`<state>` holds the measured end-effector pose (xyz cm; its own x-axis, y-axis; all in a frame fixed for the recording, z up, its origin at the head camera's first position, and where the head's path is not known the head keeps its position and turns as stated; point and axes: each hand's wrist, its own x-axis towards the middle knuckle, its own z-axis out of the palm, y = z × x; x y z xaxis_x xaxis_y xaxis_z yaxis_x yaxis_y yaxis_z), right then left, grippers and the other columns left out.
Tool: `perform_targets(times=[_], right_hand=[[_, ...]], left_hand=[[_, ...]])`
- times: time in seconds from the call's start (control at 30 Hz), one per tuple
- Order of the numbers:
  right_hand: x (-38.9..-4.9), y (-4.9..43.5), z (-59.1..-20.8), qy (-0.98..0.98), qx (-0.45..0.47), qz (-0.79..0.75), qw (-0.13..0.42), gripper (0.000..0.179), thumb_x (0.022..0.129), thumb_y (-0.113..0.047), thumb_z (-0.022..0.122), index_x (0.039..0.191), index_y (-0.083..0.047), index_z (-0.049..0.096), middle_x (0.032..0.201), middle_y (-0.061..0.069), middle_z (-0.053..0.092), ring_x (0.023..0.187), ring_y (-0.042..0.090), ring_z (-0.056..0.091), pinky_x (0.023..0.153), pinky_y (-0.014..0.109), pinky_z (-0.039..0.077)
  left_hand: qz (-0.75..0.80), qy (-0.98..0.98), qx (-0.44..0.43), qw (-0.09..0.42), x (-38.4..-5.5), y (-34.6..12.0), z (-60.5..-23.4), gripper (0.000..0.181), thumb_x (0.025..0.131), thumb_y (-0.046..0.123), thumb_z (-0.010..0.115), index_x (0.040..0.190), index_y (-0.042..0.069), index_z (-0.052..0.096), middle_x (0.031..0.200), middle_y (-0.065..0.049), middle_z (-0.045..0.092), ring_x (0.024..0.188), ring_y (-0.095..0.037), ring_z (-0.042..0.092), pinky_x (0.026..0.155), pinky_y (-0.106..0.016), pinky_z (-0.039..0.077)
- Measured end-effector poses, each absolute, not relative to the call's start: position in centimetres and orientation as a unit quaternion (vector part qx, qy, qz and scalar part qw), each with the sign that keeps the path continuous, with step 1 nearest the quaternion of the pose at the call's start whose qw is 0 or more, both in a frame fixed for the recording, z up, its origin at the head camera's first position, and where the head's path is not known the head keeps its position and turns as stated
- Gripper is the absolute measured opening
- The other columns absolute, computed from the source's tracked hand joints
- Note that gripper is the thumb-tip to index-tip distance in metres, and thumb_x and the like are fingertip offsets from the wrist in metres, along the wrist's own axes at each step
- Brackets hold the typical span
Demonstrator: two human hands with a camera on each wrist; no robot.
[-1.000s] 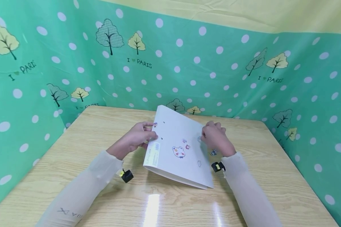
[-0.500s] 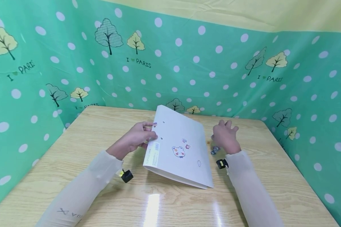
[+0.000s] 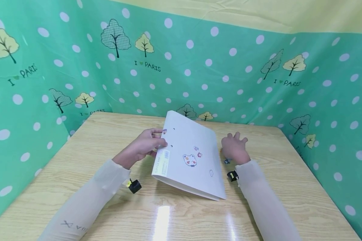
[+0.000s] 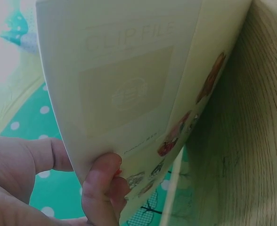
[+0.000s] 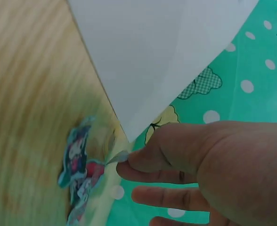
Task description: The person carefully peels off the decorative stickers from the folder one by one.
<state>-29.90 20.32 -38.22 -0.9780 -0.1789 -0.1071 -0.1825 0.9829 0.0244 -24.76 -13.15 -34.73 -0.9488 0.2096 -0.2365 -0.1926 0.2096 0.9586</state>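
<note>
A white clip file folder stands tilted on the table, its cover bearing several small stickers and a bear-face sticker. My left hand grips its spine edge, thumb on the front; in the left wrist view the fingers bend round the spine, where faint "CLIP FILE" print shows. My right hand is just right of the folder, low over the table. Its thumb and forefinger pinch a small thin sticker in the right wrist view. Several cut-out character stickers lie on the wood beside it.
The wooden table runs up to a green dotted curtain at the back and sides. One loose sticker shows below my right hand in the head view. Black wrist cameras hang under both wrists.
My right hand has moved off the folder's right edge to the right with a small sticker, then slightly back left and lower over the loose stickers. My left hand keeps its grip.
</note>
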Motion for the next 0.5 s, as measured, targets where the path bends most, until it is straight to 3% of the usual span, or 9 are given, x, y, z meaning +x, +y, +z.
perform_targets(times=[0.23,0.5], right_hand=[[-29.69,19.93,-38.12,0.993,-0.093,0.007,0.077,0.012,0.096,-0.01,0.059,0.089,-0.005,0.067,0.099,0.017,0.054,0.112,0.049,0.038,0.094,0.079,0.03],[-29.61,20.27,-37.47,0.992,-0.089,-0.011,0.092,0.02,0.092,-0.002,0.061,0.074,-0.008,0.062,0.088,0.012,0.055,0.104,0.044,0.039,0.093,0.074,0.033]], left_hand=[[0.63,0.76,0.009,0.16,-24.75,-13.16,-34.71,0.07,0.091,0.003,0.065,0.156,0.007,0.038,0.126,-0.019,0.059,0.092,-0.027,0.072,0.067,-0.038,0.062],[0.631,0.758,0.01,0.162,-24.83,-13.13,-34.79,0.071,0.091,0.003,0.065,0.156,0.007,0.037,0.126,-0.019,0.06,0.091,-0.027,0.072,0.066,-0.037,0.062]])
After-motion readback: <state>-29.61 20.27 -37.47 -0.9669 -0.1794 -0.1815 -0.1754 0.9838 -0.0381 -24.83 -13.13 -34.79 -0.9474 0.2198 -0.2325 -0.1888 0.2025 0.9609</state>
